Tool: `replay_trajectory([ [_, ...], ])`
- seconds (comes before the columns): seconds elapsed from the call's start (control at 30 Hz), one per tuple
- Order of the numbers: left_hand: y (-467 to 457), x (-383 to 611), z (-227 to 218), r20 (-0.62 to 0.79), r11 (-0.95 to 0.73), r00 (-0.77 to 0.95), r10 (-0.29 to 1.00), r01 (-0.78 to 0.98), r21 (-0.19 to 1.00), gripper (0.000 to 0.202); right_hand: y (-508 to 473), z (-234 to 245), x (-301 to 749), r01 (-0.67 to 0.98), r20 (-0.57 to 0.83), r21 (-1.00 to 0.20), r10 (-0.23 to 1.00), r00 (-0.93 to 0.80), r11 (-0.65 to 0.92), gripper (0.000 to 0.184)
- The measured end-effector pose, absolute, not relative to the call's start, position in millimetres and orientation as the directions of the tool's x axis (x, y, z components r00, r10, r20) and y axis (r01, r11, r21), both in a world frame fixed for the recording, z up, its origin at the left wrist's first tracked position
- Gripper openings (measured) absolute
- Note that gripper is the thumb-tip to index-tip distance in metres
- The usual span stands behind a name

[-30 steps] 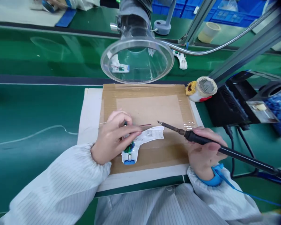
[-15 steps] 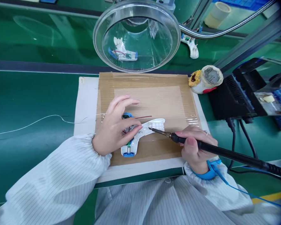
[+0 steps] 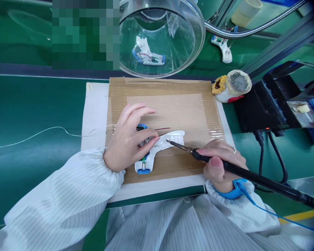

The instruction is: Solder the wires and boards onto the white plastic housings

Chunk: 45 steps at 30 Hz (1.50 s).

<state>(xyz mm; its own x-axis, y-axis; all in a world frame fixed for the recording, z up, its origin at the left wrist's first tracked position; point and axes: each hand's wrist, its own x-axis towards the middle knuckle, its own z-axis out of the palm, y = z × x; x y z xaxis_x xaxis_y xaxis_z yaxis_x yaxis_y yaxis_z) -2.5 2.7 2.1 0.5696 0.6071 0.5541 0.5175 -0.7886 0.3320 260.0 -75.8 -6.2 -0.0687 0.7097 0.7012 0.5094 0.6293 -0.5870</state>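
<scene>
Your right hand (image 3: 219, 174) gripped the soldering iron (image 3: 251, 176), tip at the white housing (image 3: 160, 145). Your left hand (image 3: 128, 143) covered part, thumb and forefinger close; couldn't tell if holding anything.

**Cool, Even Light**

Bright light leaves soft shadows on the cardboard (image 3: 167, 111); the soldering iron (image 3: 256, 179) looks crisp. Clear tape (image 3: 215, 134) and the transparent fume hood (image 3: 170, 43) glint. Coarse pixels mask an upper-left block; black darkens the upper right corner.
</scene>
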Motion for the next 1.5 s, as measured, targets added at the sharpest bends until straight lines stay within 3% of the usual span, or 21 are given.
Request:
replay_trajectory([
  [0.3,0.8,3.7,0.7,0.586,-0.778,0.532,0.611,0.539,0.321,0.009,-74.0,-4.9,259.1,0.553,0.663,-0.626,0.748,0.007,0.550,0.025],
  [0.93,3.3,4.4,0.1,0.589,-0.799,0.556,0.586,0.518,0.306,0.006,-70.0,-5.2,255.2,0.512,0.736,-0.552,0.673,-0.071,0.658,0.017],
  [1.5,4.4,3.1,-6.5,0.582,-0.838,0.604,0.544,0.426,0.341,0.003,-71.9,-8.3,257.3,0.529,0.710,-0.590,0.704,-0.021,0.610,0.025],
])
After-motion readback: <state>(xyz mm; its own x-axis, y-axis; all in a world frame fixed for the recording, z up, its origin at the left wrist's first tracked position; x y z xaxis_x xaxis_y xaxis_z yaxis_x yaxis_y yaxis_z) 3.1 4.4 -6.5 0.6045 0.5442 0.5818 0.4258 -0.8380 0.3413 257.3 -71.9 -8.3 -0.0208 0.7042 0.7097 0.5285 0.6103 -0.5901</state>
